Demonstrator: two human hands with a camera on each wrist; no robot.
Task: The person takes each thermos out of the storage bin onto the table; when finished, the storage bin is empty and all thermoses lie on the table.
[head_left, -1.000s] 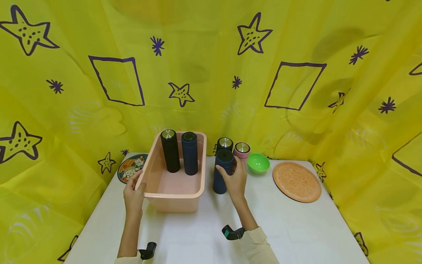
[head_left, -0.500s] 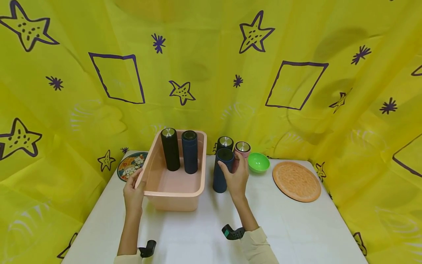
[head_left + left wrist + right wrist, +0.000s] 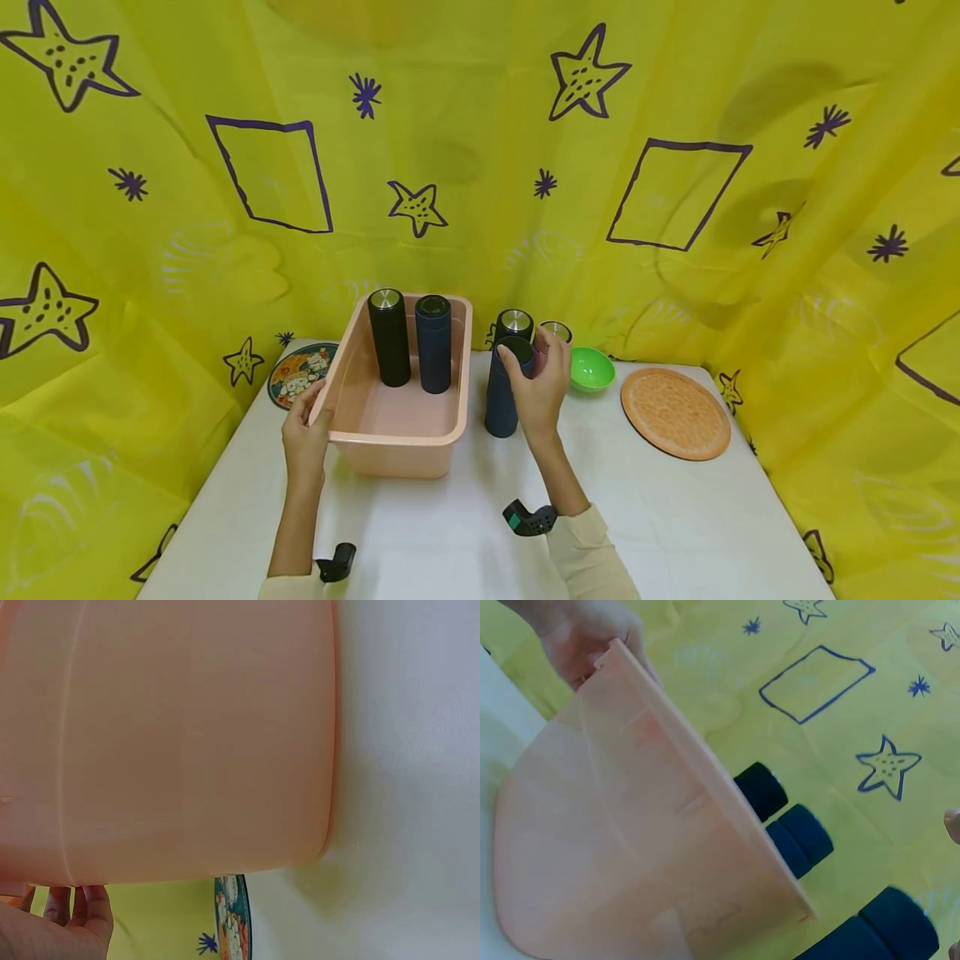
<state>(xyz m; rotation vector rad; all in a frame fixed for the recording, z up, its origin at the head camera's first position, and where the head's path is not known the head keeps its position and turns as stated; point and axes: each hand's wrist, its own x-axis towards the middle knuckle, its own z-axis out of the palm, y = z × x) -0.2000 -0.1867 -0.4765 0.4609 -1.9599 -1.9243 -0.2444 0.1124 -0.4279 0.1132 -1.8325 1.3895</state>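
My left hand (image 3: 303, 437) grips the left rim of a peach plastic tub (image 3: 393, 458). Inside the tub stand a black thermos (image 3: 390, 350) and a navy thermos (image 3: 435, 358), both upright. To the tub's right, another navy thermos (image 3: 501, 408) stands on the table. My right hand (image 3: 542, 387) is beside its lid, thumb and fingers spread; in the right wrist view the fingertips are apart from that lid. Behind it stands a second black thermos (image 3: 516, 320). A pink thermos (image 3: 557, 328) is mostly hidden by my right hand.
A green bowl (image 3: 592, 370) sits right of the pink thermos, and a round orange-brown board (image 3: 675, 413) lies farther right. A patterned round plate (image 3: 288, 379) lies behind my left hand. Yellow curtain (image 3: 480, 167) surrounds the white table (image 3: 675, 517).
My right hand has shifted slightly up and right, off the navy thermos and across the pink one. The left hand and tub hold their place; the head view has tilted slightly.
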